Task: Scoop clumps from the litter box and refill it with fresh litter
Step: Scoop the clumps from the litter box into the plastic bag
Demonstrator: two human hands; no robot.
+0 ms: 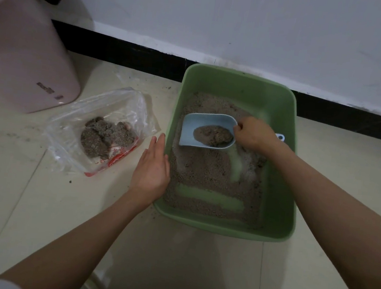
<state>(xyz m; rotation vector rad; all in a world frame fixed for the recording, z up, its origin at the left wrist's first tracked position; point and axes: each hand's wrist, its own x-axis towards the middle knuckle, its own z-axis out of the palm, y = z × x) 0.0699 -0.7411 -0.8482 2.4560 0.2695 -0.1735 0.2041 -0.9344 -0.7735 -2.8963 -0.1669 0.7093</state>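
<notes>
In the green litter box, the pale blue scoop sits just left of the right hand, whose grip is clenched around the scoop's handle. A brownish clump lies in the bowl of the scoop, close to the fingers. Below and around that hand the litter is thin, with bare green strips of the box floor showing through. The left hand rests flat and released against the outer wall of the box, holding nothing. Farther left of it, a clear plastic bag lies on the floor with several dark clumps already inside. Beyond the bag stands a pink bin. Judging by this, scooping is well along: one load waits to go into the bag, and the refill with fresh litter has not begun; no fresh supply is in view.
</notes>
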